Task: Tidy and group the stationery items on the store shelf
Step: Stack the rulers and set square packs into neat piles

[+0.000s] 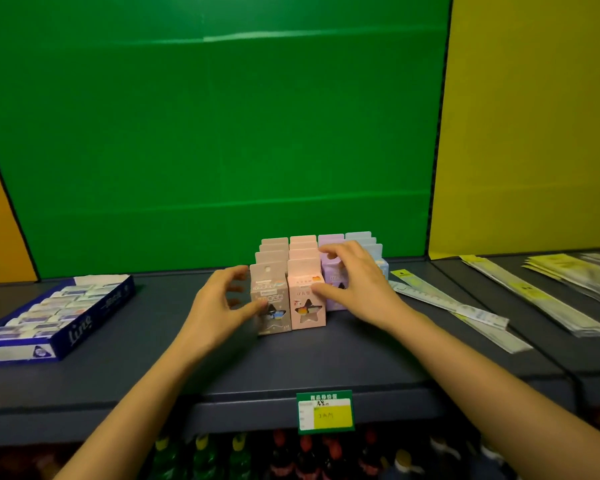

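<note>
Small pastel stationery boxes stand in four rows on the dark shelf: a beige-grey row with its front box, a pink row with its front box, a lilac row and a pale blue row. My left hand is at the left side of the beige-grey front box, fingers spread, thumb touching its front. My right hand lies over the lilac and blue front boxes, fingers apart, thumb against the pink box. Neither hand has lifted a box.
A blue tray of erasers sits at the left. Packaged rulers lie to the right, and more flat packets on the neighbouring shelf. A green price tag hangs on the shelf edge; bottles stand below.
</note>
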Motion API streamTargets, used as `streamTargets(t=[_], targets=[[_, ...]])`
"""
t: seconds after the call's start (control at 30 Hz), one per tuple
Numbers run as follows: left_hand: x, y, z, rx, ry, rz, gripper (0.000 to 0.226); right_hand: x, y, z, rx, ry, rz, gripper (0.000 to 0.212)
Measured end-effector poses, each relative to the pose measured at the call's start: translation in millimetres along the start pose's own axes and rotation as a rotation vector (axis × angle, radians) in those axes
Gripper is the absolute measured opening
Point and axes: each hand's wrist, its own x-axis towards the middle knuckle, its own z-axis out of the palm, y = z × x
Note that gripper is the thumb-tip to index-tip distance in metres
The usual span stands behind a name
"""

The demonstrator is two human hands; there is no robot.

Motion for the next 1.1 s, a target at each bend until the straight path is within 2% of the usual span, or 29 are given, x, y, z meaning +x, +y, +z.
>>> streamTargets(t=[0.07, 0.13, 0.2, 0.27, 0.37, 0.47, 0.57, 0.7, 0.9, 1.0, 1.1], targets=[[-6, -1, -3, 0.032, 0.092, 0.074, 0.054, -7, 1, -6, 0.001, 0.046, 0.008, 0.049], [-14, 2, -4, 0.074, 0.214, 0.191, 0.04, -16, 7, -14, -0.013, 0.088, 0.033, 0.04], [-23, 7, -1, 0.047, 0.265, 0.266, 0.024, -27, 15, -25, -0.038, 0.107, 0.068, 0.032], [-31, 17, 9, -0.008, 0.199, 0.297, 0.015, -36, 26, -39, -0.032, 0.115, 0.117, 0.025], [-40, 35, 31, -0.016, -0.012, 0.329, 0.005, -46, 49, -62, -0.019, 0.128, 0.223, 0.017], [-43, 52, 57, 0.055, -0.18, 0.377, 0.019, -55, 82, -81, -0.116, 0.1, 0.362, 0.017], [-41, 69, 88, 0.124, -0.248, 0.403, 0.025, -65, 113, -97, -0.273, -0.005, 0.485, 0.034], [-36, 94, 131, 0.233, -0.3, 0.349, 0.011, -72, 139, -105, -0.4, -0.211, 0.535, 0.054], [-32, 136, 191, 0.384, -0.298, 0.151, 0.022, -61, 157, -116, -0.212, -0.383, 0.565, 0.049], [-30, 151, 213, 0.45, -0.294, 0.052, 0.032, -54, 163, -119, -0.246, -0.478, 0.515, 0.037], [-26, 162, 235, 0.487, -0.271, -0.043, 0.039, -53, 166, -125, -0.271, -0.489, 0.435, 0.046]])
